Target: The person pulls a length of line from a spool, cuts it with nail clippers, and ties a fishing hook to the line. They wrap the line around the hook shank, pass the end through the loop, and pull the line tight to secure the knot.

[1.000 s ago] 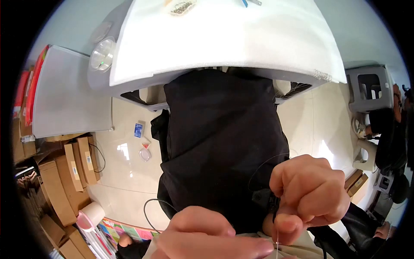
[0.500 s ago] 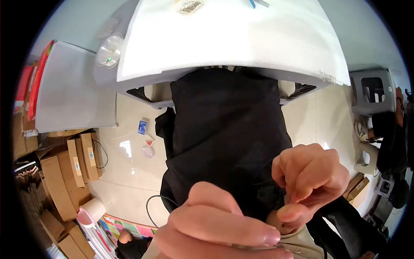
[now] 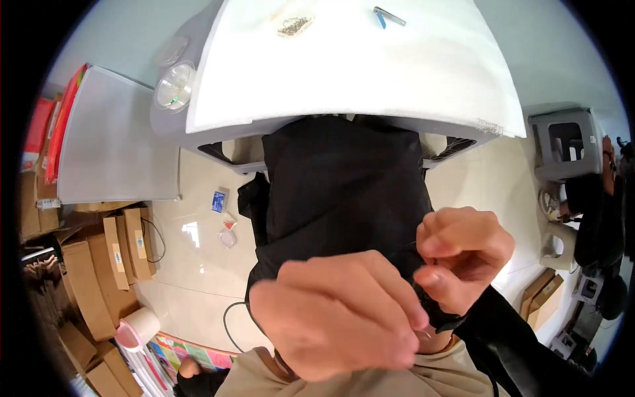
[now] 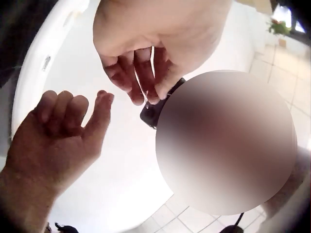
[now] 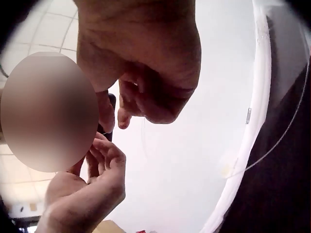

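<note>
Low in the head view, my left hand (image 3: 344, 317) pinches a tiny metal piece, blurred there; the left wrist view shows its glint (image 4: 147, 103) between the fingertips of that hand (image 4: 160, 39). To its right and slightly higher is my right hand (image 3: 466, 258), fingers curled and thumb apart from the index finger. In the right wrist view a thin clear line (image 5: 144, 133) hangs below the curled fingers of my right hand (image 5: 141, 53), and more line (image 5: 286, 131) curves at the right. The hands do not touch. How the fingers grip the line is hidden.
The white-covered table (image 3: 357, 73) bears a small tray of tiny metal pieces (image 3: 294, 26) and nail clippers (image 3: 390, 16). A clear round container (image 3: 175, 86) stands at its left. Black cloth (image 3: 340, 192) covers the lap. Cardboard boxes (image 3: 89, 291) stand left; another person's arm shows far right.
My left hand has risen and turned, its fingers more curled. My right hand has moved up and slightly left, away from it. The table's small items show more fully as the view shifts.
</note>
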Tool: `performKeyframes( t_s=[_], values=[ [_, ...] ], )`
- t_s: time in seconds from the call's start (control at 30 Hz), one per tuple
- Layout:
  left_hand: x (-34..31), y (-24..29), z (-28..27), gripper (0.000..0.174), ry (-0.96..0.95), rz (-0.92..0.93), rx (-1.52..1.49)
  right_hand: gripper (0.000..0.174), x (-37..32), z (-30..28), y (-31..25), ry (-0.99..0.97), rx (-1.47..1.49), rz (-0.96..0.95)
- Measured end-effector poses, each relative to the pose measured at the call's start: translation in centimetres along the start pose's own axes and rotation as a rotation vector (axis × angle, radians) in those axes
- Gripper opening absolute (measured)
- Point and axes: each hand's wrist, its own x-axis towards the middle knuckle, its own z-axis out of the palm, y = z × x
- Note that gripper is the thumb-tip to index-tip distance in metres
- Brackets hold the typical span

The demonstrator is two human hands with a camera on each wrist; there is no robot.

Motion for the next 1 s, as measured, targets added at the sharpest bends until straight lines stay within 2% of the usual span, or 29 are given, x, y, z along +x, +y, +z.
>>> performKeyframes(
  t_s=[0.1, 0.13, 0.2, 0.23, 0.27, 0.37, 0.47, 0.57, 0.67, 0.77, 0.87, 0.97, 1.0],
  values=[
    [-0.5, 0.5, 0.1, 0.016, 0.161, -0.191, -0.075, 0.024, 0.2, 0.0, 0.0, 0.019, -0.26, -0.072],
    [-0.5, 0.7, 0.0, 0.017, 0.205, -0.257, -0.073, 0.024, 0.3, 0.2, 0.0, 0.055, -0.341, -0.176],
    [-0.3, 0.4, -0.1, 0.008, 0.278, -0.23, -0.147, 0.024, 0.6, 0.7, -0.2, 0.127, -0.502, -0.383],
    [-0.4, 0.0, -0.1, 0.007, 0.322, -0.197, -0.22, 0.028, 0.4, 1.1, -0.5, 0.173, -0.546, -0.406],
    [-0.4, -0.2, -0.1, 0.011, 0.367, -0.166, -0.293, 0.029, 0.3, 1.1, -0.9, 0.16, -0.587, -0.41],
    [-0.2, 0.1, 0.2, 0.013, 0.353, -0.29, -0.061, 0.034, 0.1, 1.0, -2.0, 0.125, -0.708, -0.386],
    [-0.3, 0.2, 0.1, 0.013, 0.334, -0.33, -0.065, 0.034, 0.3, 0.9, -2.3, 0.09, -0.801, -0.338],
    [-0.1, -0.1, 0.4, 0.012, 0.352, -0.339, -0.015, 0.034, 0.2, 1.0, -2.4, 0.093, -0.806, -0.287],
    [-0.1, -0.2, 0.6, 0.01, 0.384, -0.328, 0.132, 0.025, 0.3, 0.7, -2.8, -0.021, -0.744, -0.279],
    [-0.6, -0.8, -0.1, 0.019, 0.323, -0.255, 0.264, 0.026, 0.5, 0.8, -2.9, -0.064, -0.756, -0.254],
    [-0.6, -0.5, -0.2, 0.018, 0.276, -0.326, 0.386, 0.025, 0.6, 0.9, -3.0, -0.086, -0.798, -0.189],
    [-0.5, -0.3, -0.2, 0.016, 0.285, -0.426, 0.371, 0.024, 0.4, 1.1, -3.4, -0.086, -0.865, -0.107],
    [-0.5, -0.4, -0.3, 0.016, 0.291, -0.405, 0.283, 0.024, 0.3, 1.0, -3.3, -0.079, -0.862, -0.117]
  ],
)
